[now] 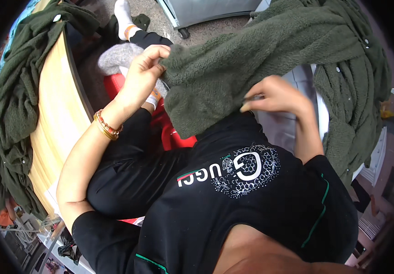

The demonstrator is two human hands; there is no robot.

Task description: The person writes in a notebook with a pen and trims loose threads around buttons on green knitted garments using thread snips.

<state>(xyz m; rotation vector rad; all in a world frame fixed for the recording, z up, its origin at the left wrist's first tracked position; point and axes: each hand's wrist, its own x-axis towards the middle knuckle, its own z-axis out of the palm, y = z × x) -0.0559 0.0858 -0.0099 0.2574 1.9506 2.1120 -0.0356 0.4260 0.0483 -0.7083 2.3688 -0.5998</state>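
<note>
A dark green knitted garment (233, 64), fuzzy in texture, stretches across my lap from a larger heap on the right. My left hand (146, 71) pinches its left edge between thumb and fingers. By the lower edge of the cloth, my right hand (274, 96) has its fingers curled toward the thumb. Anything small between those fingertips is too slight to make out. The near end of the garment hangs between my hands, above my legs.
On the left, another dark green garment (16, 91) drapes over a pale wooden tabletop (62, 105). A red stool (172, 137) and a fuzzy grey cloth (117, 58) are near my legs. At the top stands a grey wheeled cabinet (206, 11).
</note>
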